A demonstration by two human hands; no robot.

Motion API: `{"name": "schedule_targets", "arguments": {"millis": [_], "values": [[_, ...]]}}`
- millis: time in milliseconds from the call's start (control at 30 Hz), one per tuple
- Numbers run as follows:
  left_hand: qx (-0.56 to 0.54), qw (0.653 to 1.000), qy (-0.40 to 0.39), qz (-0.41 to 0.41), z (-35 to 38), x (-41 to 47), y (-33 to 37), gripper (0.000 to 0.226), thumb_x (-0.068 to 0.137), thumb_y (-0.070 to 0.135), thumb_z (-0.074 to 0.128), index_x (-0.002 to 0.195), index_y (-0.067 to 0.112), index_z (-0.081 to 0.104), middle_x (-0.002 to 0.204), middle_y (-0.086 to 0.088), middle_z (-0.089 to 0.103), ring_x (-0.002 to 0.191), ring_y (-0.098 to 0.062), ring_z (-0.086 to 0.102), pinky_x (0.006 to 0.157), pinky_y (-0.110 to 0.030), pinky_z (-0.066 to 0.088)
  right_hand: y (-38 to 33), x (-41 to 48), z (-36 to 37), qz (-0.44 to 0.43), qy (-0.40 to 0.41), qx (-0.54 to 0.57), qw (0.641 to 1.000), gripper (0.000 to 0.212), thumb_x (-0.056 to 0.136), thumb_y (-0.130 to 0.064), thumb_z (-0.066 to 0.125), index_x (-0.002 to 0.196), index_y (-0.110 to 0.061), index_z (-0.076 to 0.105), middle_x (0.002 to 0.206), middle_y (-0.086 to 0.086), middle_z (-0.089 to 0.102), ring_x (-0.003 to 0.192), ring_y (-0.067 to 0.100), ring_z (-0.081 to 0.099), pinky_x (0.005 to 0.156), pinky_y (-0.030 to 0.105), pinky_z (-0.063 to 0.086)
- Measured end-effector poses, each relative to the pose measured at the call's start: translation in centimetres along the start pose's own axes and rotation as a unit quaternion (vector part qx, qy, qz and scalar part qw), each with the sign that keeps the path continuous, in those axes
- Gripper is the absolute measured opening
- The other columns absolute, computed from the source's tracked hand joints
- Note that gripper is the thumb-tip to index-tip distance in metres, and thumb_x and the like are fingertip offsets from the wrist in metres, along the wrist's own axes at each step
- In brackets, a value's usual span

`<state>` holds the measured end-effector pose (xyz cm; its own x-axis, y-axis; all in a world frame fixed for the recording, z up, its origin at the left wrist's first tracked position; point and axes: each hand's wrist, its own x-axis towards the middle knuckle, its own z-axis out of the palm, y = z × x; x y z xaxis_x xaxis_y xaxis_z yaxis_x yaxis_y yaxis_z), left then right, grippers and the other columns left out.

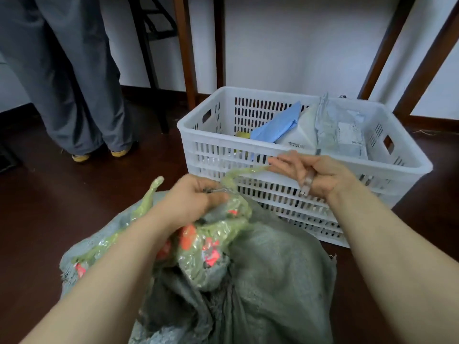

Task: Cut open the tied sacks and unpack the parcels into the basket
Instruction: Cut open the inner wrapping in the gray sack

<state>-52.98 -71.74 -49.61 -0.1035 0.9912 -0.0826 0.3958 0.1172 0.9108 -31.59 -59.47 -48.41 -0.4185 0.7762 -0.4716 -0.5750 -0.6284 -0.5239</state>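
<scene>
Left hand (191, 202): fingers curl round the bunched neck of the grey woven sack (273, 269) and grip it where yellow-green tape (223, 219) is wound over it. Orange-red patches show through the tape.

Right hand (320, 175): fingers close on a slim translucent tool (308, 181); the fingertips meet the end of a loose tape strip (243, 172). The strip runs from the sack neck up to this hand.

Sack: lies on the dark brown floor (49, 207), directly in front of the white slotted basket (223, 139) and touching its lower front wall.

Basket contents: a blue parcel (278, 125) leaning at the left, a white parcel (300, 130) beside it, and a grey parcel (345, 130) at the right.

Background: a second person's trouser legs (74, 95) stand at the upper left, well apart from the sack.
</scene>
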Motion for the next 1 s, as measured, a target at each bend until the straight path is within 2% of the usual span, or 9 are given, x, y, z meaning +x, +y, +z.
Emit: {"name": "schedule_targets", "arguments": {"millis": [67,100,167,267,367,500,633,833,1000], "values": [[-0.061,0.997,0.023,-0.028,-1.1,-0.2,-0.2,0.011,0.088,0.008,0.064,0.085,0.011,0.074,0.06,0.002,0.068,0.046,-0.006,0.056,0.048,-0.014,0.042,-0.4,0.4,-0.9,-0.01,-0.011,0.0,1.0,0.026,0.074,0.013,0.063,0.099,0.017,0.061,0.12,0.047,0.046,0.109,0.028,0.063,0.046,0.024,0.056],[-0.075,0.996,0.024,-0.032,-1.4,-0.3,-0.2,0.01,0.088,0.008,0.063,0.087,0.009,0.073,0.054,0.003,0.065,0.04,-0.004,0.051,0.043,-0.012,0.038,-0.2,0.4,-1.0,0.0,-0.017,-0.074,0.997,0.028,0.07,0.007,0.069,0.097,0.013,0.065,0.115,0.039,0.056,0.087,0.014,0.07,0.044,0.016,0.053],[-0.087,0.996,0.012,-0.03,-1.5,-0.2,0.1,0.01,0.088,0.006,0.062,0.09,0.007,0.072,0.049,0.005,0.062,0.035,-0.002,0.047,0.037,-0.01,0.034,1.5,0.1,0.2,0.017,-0.034,-0.312,0.949,0.027,0.085,-0.02,0.063,0.099,0.003,0.066,0.101,0.02,0.07,0.036,0.0,0.043,0.03,0.008,0.03],[-0.093,0.995,-0.003,-0.028,-0.5,0.2,0.3,0.011,0.086,0.003,0.063,0.088,0.007,0.074,0.065,-0.001,0.071,0.053,-0.007,0.061,0.049,-0.013,0.048,4.7,-0.3,3.2,0.049,-0.064,-0.459,0.885,0.05,0.086,-0.051,0.056,0.091,-0.002,0.065,0.054,0.0,0.065,0.03,0.001,0.022,0.029,0.01,0.017],[-0.015,0.999,-0.03,0.01,0.1,0.1,-0.2,0.013,0.089,0.008,0.063,0.087,0.005,0.075,0.062,0.011,0.068,0.058,-0.001,0.059,0.057,-0.009,0.046,6.9,0.0,5.0,0.029,-0.083,-0.444,0.892,0.032,0.087,-0.042,0.061,0.084,-0.01,0.059,0.036,-0.007,0.047,0.028,0.001,0.022,0.027,0.011,0.014],[0.132,0.988,-0.045,0.07,0.6,0.0,-0.5,0.052,0.092,0.016,0.061,0.041,0.028,0.059,0.045,0.026,0.054,0.089,-0.01,0.064,0.089,-0.021,0.046,8.1,1.0,5.2,-0.02,-0.053,-0.403,0.913,0.024,0.09,-0.029,0.063,0.093,-0.006,0.059,0.052,-0.006,0.051,0.029,0.002,0.025,0.028,0.012,0.014],[0.164,0.985,-0.031,0.053,0.6,0.5,-1.0,0.038,0.092,0.023,0.061,0.057,0.01,0.061,0.042,0.009,0.043,0.042,-0.002,0.042,0.055,-0.025,0.037,8.1,1.0,4.8,0.001,-0.073,-0.378,0.923,0.034,0.09,-0.035,0.06,0.106,-0.005,0.062,0.096,-0.001,0.067,0.031,0.003,0.024,0.029,0.01,0.017],[0.357,0.928,0.034,0.098,2.3,0.4,0.8,0.041,0.095,0.03,0.052,0.058,0.014,0.044,0.058,0.0,0.044,0.064,-0.023,0.046,0.062,-0.03,0.038,8.4,2.6,4.3,-0.017,0.034,-0.253,0.967,0.016,0.097,-0.014,0.05,0.098,-0.002,0.06,0.041,-0.006,0.057,0.021,0.006,0.023,0.027,0.015,0.018],[0.44,0.892,0.026,0.098,3.2,-0.3,1.3,0.042,0.096,0.028,0.047,0.057,0.02,0.033,0.061,0.005,0.037,0.071,-0.024,0.045,0.064,-0.03,0.037,9.1,4.4,2.9,-0.006,0.093,-0.241,0.966,0.015,0.096,-0.005,0.05,0.086,-0.005,0.061,0.042,-0.006,0.061,0.029,0.004,0.043,0.035,0.014,0.037]]}}
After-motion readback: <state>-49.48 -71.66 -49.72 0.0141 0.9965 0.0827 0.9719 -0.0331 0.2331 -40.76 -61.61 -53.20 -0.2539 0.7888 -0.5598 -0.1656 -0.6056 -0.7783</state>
